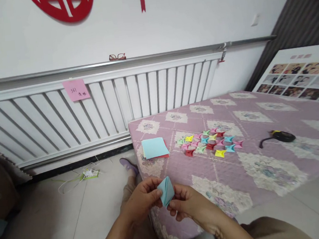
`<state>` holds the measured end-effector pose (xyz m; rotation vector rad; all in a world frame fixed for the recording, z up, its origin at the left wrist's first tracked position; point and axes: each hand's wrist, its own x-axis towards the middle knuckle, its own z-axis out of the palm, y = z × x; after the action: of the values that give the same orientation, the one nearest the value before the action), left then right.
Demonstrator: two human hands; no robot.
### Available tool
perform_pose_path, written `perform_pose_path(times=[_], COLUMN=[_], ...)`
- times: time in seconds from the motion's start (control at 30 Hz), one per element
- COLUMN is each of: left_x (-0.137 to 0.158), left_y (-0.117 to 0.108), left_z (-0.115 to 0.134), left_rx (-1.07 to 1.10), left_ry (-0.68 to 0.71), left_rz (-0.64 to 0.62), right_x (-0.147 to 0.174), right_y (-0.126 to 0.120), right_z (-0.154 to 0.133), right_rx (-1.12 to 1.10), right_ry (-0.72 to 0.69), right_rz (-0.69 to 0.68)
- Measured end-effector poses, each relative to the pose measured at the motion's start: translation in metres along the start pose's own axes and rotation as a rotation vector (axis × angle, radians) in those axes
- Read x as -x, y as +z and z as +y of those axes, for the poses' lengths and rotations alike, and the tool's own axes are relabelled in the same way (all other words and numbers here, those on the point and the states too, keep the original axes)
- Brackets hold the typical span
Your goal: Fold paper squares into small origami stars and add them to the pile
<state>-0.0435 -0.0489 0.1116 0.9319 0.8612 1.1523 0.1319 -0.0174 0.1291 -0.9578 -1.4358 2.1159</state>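
A small folded piece of light-blue origami paper (pixel 166 191) is held up between both hands, above the near corner of the table. My left hand (pixel 144 195) pinches its left side, thumb on the front face. On the right edge and lower corner, the fingers of my right hand (pixel 187 202) are closed. The fold shows as a diamond with a crease line down its front. Beyond the hands lies a stack of square paper (pixel 155 147), blue on top with red showing beneath. To its right sit several small folded paper pieces (pixel 204 140) in pink, yellow, green, red and blue.
A purple patterned tablecloth (pixel 179 170) covers the table. A black object with a strap (pixel 282 136) lies at the right. Behind stands a white radiator (pixel 103 106) with a pink note (pixel 76 90); glasses (pixel 117 57) rest on the pipe. A power strip (pixel 91 174) with cables is on the floor.
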Motion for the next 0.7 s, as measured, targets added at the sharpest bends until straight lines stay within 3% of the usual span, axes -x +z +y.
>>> perform_pose_path(times=[0.2, 0.53, 0.7], left_x=[0.001, 0.004, 0.006], left_y=[0.0, 0.002, 0.006], left_z=[-0.003, 0.003, 0.01], left_rx=[-0.092, -0.174, -0.235], left_ry=[0.032, 0.025, 0.06], left_rz=[0.024, 0.006, -0.011], right_x=[-0.002, 0.002, 0.007], right_y=[0.004, -0.004, -0.007], right_z=[0.001, 0.0, -0.006], right_rx=[0.09, 0.086, 0.413], right_ry=[-0.016, -0.069, -0.237], right_rz=[0.063, 0.009, -0.009])
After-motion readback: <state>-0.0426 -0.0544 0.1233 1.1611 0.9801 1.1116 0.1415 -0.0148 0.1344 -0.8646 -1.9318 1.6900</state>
